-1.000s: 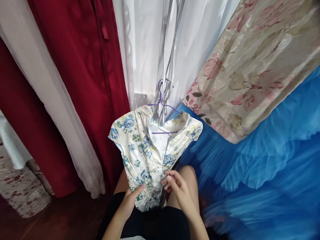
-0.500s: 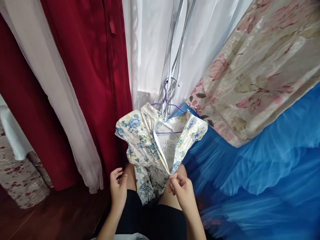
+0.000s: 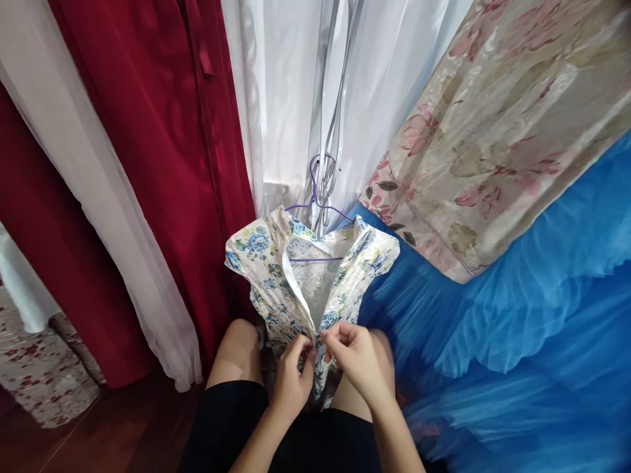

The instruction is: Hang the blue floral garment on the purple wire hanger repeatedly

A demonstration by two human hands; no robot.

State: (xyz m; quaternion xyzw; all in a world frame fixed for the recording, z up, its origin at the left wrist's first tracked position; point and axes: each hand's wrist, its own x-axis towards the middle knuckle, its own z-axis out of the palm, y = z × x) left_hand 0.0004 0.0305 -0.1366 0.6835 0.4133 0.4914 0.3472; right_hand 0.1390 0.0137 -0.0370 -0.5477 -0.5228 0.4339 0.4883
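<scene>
Head view. Floral garment (image 3: 279, 282), white with blue flowers, sits at center frame on a purple hanger (image 3: 314, 192), lower part between the person's knees. Hook overlaps the pale ribbons (image 3: 328, 98) at upper center; can't tell what bears it. Front edges part in a V-shaped gap, wide at the neck, narrowing to the hands; hanger's lower bar and garment's inner back show through it.

Left hand (image 3: 294, 378), lower center: thumb and forefinger pinch the front edge at the tip of the V. Right hand (image 3: 357, 355), just right of it: thumb and forefinger pinch the facing edge, other fingers curled. Fingertips of both hands near each other, slim gap between. Hands cover part of the lower front; hem mostly hidden.

Room around: garment's left sleeve edge in frame comes up close to the red curtain (image 3: 148, 164); right sleeve edge overlaps the blue tulle (image 3: 542, 355). Pink-flowered cloth (image 3: 493, 164) slants down from upper right, its lower corner above the tulle. Knees flank both forearms. Brown floor (image 3: 142, 420) shows at lower left.
</scene>
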